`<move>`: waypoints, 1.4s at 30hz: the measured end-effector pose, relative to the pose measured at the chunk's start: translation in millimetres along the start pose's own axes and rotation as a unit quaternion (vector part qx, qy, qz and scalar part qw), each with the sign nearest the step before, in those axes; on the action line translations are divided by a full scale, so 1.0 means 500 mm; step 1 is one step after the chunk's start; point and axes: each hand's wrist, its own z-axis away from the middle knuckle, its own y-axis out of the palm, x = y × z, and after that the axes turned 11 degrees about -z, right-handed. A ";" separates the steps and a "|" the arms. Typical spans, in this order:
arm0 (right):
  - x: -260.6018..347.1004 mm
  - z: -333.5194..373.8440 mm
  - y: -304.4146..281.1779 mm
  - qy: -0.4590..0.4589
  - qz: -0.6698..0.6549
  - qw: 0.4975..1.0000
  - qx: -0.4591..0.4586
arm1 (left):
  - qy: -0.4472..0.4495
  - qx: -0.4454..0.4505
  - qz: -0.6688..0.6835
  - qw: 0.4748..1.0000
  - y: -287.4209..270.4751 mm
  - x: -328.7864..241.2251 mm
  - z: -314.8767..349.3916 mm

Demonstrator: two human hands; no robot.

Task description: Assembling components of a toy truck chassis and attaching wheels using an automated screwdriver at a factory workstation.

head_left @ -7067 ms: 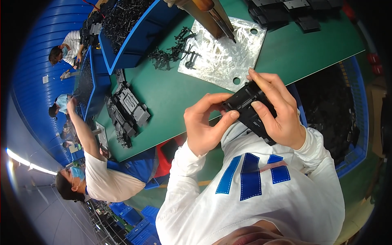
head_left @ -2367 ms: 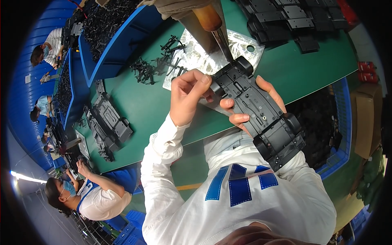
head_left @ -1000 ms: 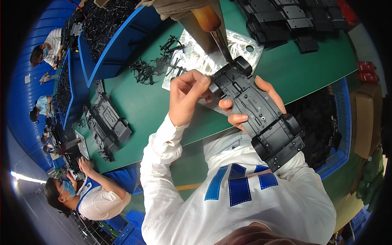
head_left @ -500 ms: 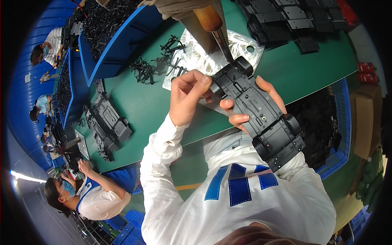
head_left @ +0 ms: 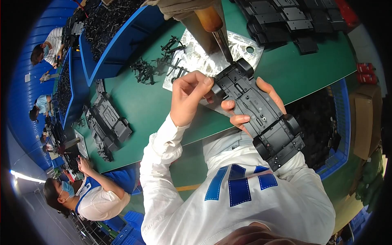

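A black plastic toy-car chassis (head_left: 255,107) with wheel arches is tilted above the table's front edge. My right hand (head_left: 240,118) holds it from beneath, fingers showing on both sides and the palm hidden. Against the arch at its far left corner, my left hand (head_left: 190,96) is closed in a pinch; what lies between the fingertips is hidden. A driver-like tool with an amber body (head_left: 210,19) and steel shaft comes down from above. Its tip meets the far end of the chassis.
A shiny silver plate (head_left: 241,41) lies on the green table (head_left: 163,122), near loose black parts (head_left: 143,71). Chassis are stacked at the far right (head_left: 294,20); more lie at left (head_left: 108,116). Blue bins (head_left: 118,49) hold small parts. A masked co-worker (head_left: 100,196) sits at left.
My hands and the chassis have barely shifted. The co-worker's raised hand at left has moved slightly.
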 end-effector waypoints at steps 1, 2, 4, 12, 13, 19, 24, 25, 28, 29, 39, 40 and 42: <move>0.001 0.000 0.001 0.003 0.005 1.000 -0.003 | -0.002 -0.002 0.000 1.000 0.000 -0.001 0.000; 0.002 0.001 0.002 0.006 0.011 1.000 -0.006 | -0.002 -0.001 0.000 1.000 -0.001 -0.001 -0.001; 0.000 0.000 0.004 -0.005 0.019 1.000 -0.015 | -0.010 -0.001 0.006 1.000 -0.004 0.002 -0.001; 0.002 -0.003 0.000 -0.018 0.046 0.999 -0.011 | -0.013 -0.002 0.012 1.000 -0.002 -0.002 0.001; 0.001 -0.003 0.000 -0.020 0.045 0.999 -0.008 | -0.013 -0.002 0.014 1.000 -0.002 -0.002 0.001; -0.002 0.001 0.005 -0.014 0.024 0.999 -0.015 | -0.007 -0.005 -0.002 1.000 -0.002 0.002 0.000; 0.003 -0.001 0.005 0.007 0.007 1.000 -0.014 | -0.006 -0.008 0.010 1.000 0.000 0.003 -0.003; 0.002 -0.001 0.008 0.002 0.009 1.000 -0.013 | -0.008 -0.008 0.014 1.000 0.001 0.003 -0.003; 0.002 -0.002 0.007 -0.005 0.008 1.000 -0.013 | -0.008 -0.008 0.004 1.000 0.002 0.001 -0.004; 0.002 -0.002 0.005 -0.008 0.005 1.000 -0.013 | -0.007 -0.008 0.004 1.000 0.002 0.002 -0.005; 0.002 -0.002 0.005 -0.003 0.019 1.000 -0.008 | -0.009 -0.006 0.000 1.000 0.000 0.005 -0.003; 0.003 -0.004 0.001 -0.007 0.018 1.000 0.001 | -0.015 -0.006 -0.004 1.000 -0.001 0.005 -0.003; 0.008 -0.006 -0.007 -0.012 0.017 1.000 0.011 | -0.027 -0.007 -0.026 0.999 0.001 0.001 -0.003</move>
